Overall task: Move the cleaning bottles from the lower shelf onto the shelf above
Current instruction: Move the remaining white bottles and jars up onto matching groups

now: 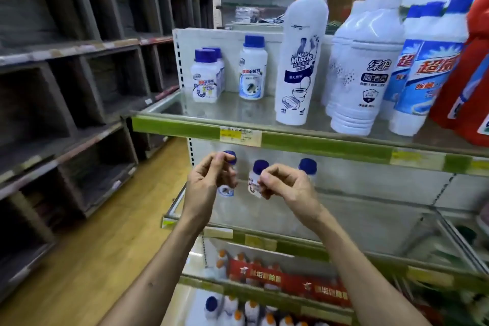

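Note:
Three small white cleaning bottles with blue caps stand at the back of the lower shelf [370, 222]: a left bottle [230, 156], a middle bottle [258, 167] and a right bottle [308, 166]. My left hand [209, 180] hovers in front of the left bottle with its fingers curled together, holding nothing that I can see. My right hand [287, 185] is curled the same way in front of the middle bottle. The shelf above [317, 144] carries three similar small bottles: two at the left [205, 77] and one beside them [252, 69].
On the upper shelf stand a tall Mr Muscle bottle [300, 61], white bottles [362, 79], blue-labelled bottles [423, 69] and red bottles [471, 74]. Further bottles fill the shelves below [251, 307]. Dark cubby shelving [66, 87] lines the left side, across a wooden floor [105, 246].

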The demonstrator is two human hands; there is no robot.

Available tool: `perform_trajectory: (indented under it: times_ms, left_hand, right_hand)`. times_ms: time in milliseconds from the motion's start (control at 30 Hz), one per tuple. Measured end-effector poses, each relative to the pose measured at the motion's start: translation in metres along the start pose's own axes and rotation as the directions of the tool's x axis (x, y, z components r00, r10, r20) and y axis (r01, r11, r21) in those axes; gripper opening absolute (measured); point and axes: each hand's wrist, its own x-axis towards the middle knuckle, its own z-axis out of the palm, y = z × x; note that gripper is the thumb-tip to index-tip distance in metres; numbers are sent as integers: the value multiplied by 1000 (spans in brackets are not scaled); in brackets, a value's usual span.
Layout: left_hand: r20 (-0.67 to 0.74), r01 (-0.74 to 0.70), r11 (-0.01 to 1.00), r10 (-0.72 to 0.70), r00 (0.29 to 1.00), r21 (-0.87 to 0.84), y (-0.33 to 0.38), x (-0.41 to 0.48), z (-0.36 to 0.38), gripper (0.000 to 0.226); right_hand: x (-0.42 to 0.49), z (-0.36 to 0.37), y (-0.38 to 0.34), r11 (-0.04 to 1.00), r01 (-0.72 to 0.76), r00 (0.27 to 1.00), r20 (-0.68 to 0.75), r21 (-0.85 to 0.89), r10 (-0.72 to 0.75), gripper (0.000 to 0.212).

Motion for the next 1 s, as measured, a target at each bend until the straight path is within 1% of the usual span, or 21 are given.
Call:
perform_trajectory:
  times_ms: [67,100,200,300,367,433,500,600,700,767,800,867,933,1000]
  left_hand:
    - [38,7,1000,-7,999,19,0,6,-17,28]
    - [57,12,1000,-14,998,28,-1,9,-27,28]
    - [104,35,997,-43,994,69,-3,24,-57,27]
    - [170,37,988,-63,983,153,-10,45,-81,26]
    - [211,31,982,-71,975,185,-16,58,-94,26]
    - [238,25,982,-70,969,186,-24,70,-105,27]
    - [252,16,984,-61,966,176,-32,80,-115,27]
    - [284,18,985,-67,956,170,-47,87,-130,27]
    - [309,16,988,-62,949,151,-59,91,-146,27]
    - [311,38,990,-79,947,135,-66,92,-155,27]
    - [311,51,990,-90,946,131,-69,92,-160,27]
    - [314,67,990,-104,944,125,-73,93,-168,27]
    - [316,73,989,-112,942,132,-77,95,-174,27]
    - [313,79,986,-121,942,146,-78,96,-180,27]
  right_hand:
    - [12,12,12,993,-56,998,36,-107,60,12]
    - [19,19,19,984,-93,995,20,-151,97,12]
    - [48,43,45,945,-229,971,-115,-232,207,16]
    - [86,65,81,903,-322,925,-299,-283,237,17]
    - [111,75,106,891,-354,887,-404,-285,223,32]
    - [133,79,130,863,-381,874,-435,-331,218,52]
    - [151,80,151,825,-413,862,-457,-386,218,68]
    - [168,83,173,789,-435,846,-497,-434,192,80]
    - [180,86,186,771,-448,840,-510,-454,188,86]
    - [187,89,194,783,-461,826,-523,-418,208,84]
    - [190,90,199,794,-464,815,-540,-392,210,80]
    - [192,93,205,820,-446,800,-571,-358,185,63]
    - [190,97,206,830,-421,801,-580,-367,149,52]
    - [182,102,201,835,-399,809,-573,-379,126,50]
